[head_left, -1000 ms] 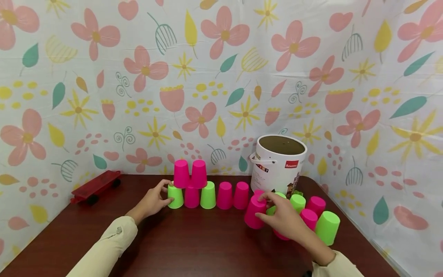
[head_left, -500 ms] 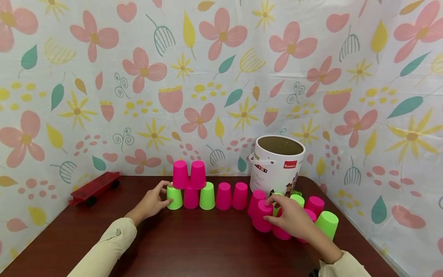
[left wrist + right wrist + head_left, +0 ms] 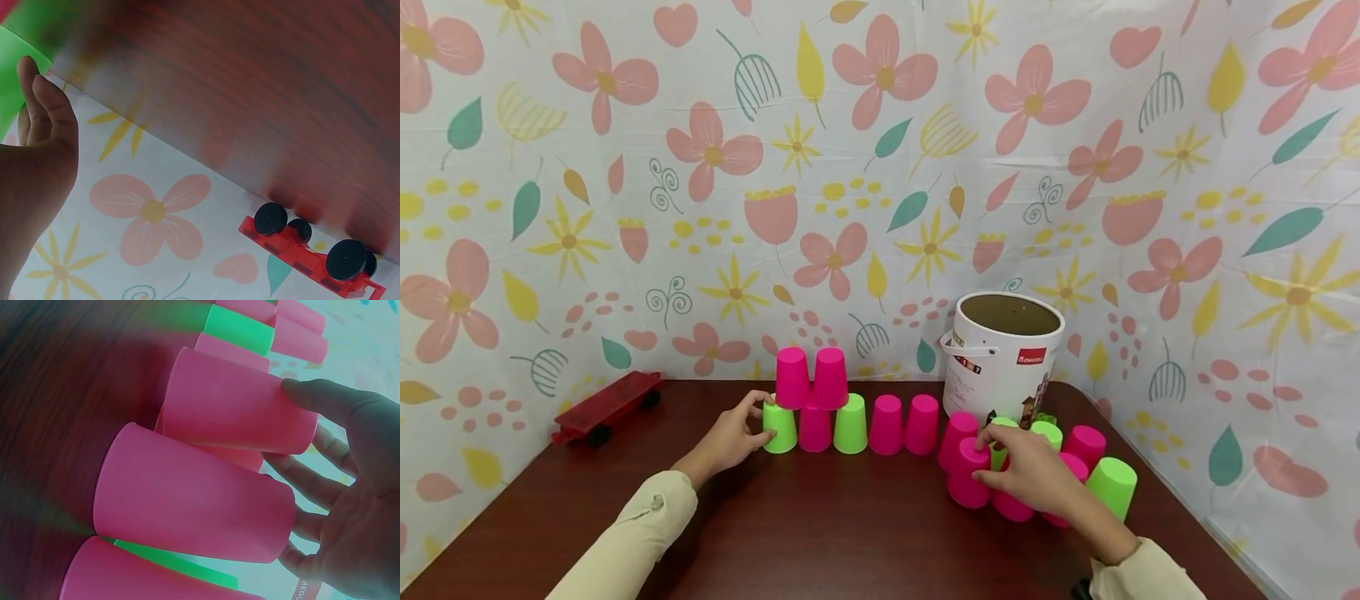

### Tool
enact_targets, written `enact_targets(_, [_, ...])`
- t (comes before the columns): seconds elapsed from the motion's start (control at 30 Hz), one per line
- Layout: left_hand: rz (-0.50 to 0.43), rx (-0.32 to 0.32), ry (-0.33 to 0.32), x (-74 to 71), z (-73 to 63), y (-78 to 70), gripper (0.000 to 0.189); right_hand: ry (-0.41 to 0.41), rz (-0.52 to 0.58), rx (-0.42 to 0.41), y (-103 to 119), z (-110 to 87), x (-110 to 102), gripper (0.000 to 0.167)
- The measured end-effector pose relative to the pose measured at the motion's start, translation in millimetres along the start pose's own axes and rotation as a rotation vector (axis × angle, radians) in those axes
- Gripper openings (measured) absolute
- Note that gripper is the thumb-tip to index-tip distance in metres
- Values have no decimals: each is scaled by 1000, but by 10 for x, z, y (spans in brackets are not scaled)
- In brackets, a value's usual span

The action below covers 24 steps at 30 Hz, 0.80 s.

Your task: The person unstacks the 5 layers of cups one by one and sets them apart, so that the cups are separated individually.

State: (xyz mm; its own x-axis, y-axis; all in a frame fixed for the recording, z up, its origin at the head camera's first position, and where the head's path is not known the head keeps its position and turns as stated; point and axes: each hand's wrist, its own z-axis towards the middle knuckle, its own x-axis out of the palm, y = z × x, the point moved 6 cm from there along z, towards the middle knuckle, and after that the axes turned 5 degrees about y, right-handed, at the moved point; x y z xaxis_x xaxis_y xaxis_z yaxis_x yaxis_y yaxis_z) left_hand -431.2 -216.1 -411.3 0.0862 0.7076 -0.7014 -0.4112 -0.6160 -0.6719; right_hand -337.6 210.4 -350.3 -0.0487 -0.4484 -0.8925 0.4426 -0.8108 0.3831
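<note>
My left hand (image 3: 730,436) grips the upside-down green cup (image 3: 780,427) at the left end of a row, thumb and fingertips on its sides. The left wrist view shows fingers (image 3: 55,109) against that cup's edge. Two pink cups (image 3: 792,379) stand on top of this end of the row. At the right, my right hand (image 3: 1026,467) pinches an upside-down pink cup (image 3: 968,475) near its upper end. The right wrist view shows the thumb (image 3: 319,397) on the held cup's near side. Another pink cup (image 3: 200,494) stands close beside it, near the other fingers.
Several pink and green cups (image 3: 1111,487) cluster behind and right of my right hand. More row cups (image 3: 887,425) stand between the hands. A white bucket (image 3: 1000,367) stands at the back right, a red toy skateboard (image 3: 608,407) at the back left. The patterned cloth (image 3: 850,167) borders the brown table (image 3: 820,533).
The right hand has brought its pink cup slightly right and nearer, uncovering another pink cup behind it. The left hand stays at the green cup.
</note>
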Motion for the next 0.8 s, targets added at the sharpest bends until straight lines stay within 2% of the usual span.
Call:
enact_targets(0.43, [-1, -4, 2, -4, -6, 1, 49, 28, -29, 72, -96, 33, 59, 35])
enact_targets(0.7, [-1, 3, 5, -7, -12, -3, 48, 47, -31, 72, -95, 43, 43, 36])
enact_targets(0.8, [-3, 9, 8, -12, 1, -14, 48, 20, -40, 47, -27, 28, -4, 42])
